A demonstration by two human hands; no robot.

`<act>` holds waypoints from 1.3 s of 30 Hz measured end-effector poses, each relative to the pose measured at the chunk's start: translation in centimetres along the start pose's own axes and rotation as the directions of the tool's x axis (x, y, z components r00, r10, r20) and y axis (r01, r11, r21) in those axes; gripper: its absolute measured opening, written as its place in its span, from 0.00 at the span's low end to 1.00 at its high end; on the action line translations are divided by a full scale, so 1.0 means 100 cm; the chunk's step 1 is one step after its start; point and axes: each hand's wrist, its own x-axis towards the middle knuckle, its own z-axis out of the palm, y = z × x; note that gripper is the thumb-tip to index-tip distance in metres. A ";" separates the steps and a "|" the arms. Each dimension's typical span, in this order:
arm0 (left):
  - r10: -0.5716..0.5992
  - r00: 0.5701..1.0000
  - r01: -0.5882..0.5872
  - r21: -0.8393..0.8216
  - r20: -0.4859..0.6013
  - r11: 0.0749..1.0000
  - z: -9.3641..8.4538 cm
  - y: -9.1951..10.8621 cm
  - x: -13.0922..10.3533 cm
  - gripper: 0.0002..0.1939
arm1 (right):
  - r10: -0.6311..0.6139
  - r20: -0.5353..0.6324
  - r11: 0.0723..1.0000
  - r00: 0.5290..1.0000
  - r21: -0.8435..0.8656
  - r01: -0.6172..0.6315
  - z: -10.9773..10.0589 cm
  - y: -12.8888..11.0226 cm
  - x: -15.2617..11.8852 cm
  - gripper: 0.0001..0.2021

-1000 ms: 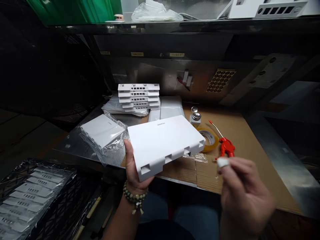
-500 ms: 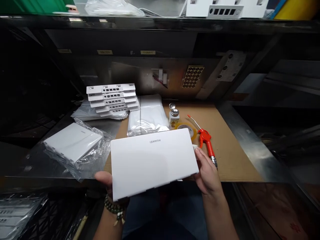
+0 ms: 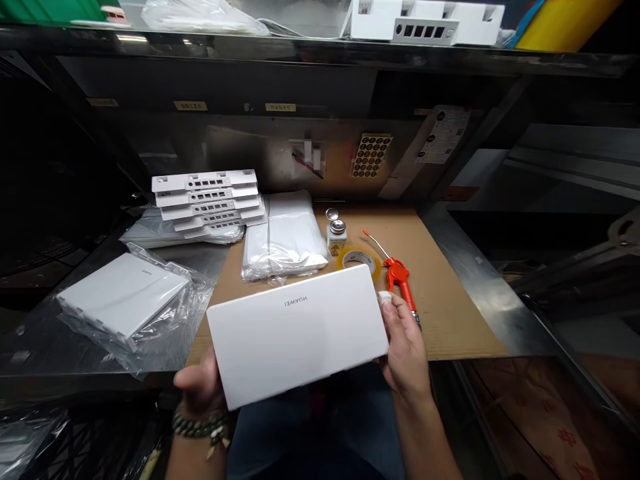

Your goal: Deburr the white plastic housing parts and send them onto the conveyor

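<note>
left hand (image 3: 203, 383) and right hand (image 3: 406, 350), pinching a wad (image 3: 385, 297), hold a cover (image 3: 300, 343), lower centre — at left, a bag (image 3: 195, 303) contains another cover (image 3: 120, 290).

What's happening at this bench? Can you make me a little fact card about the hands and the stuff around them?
Left hand: at the white case's left end, thumb pointing away, other fingers mostly hidden
Right hand: at the case's right end, small white wad at its fingertips
White case: HUAWEI lettering upside down in this view
To the left: another case in clear plastic
Behind: stacked white cases, plastic bags
On the cardboard: red air gun, tape roll, small bottle, lid flipped open
</note>
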 end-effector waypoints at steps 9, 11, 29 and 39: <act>0.225 0.972 -0.204 0.711 0.065 0.673 0.004 0.043 -0.006 0.09 | -0.610 0.018 0.758 0.792 -0.277 0.591 -0.014 -0.005 0.012 0.12; 0.247 0.951 -0.302 0.716 0.185 0.629 0.015 0.045 -0.002 0.09 | -0.552 -0.032 0.810 0.833 -0.258 0.526 -0.014 -0.012 0.013 0.12; 0.288 0.930 -0.366 0.528 0.227 0.767 0.049 0.034 0.010 0.23 | -0.210 -0.020 0.973 0.977 0.092 0.211 0.002 -0.023 0.000 0.14; -0.332 0.924 0.381 -0.456 0.188 0.804 0.044 0.005 0.037 0.35 | -0.511 0.028 0.860 0.859 0.026 0.510 -0.011 -0.023 0.001 0.10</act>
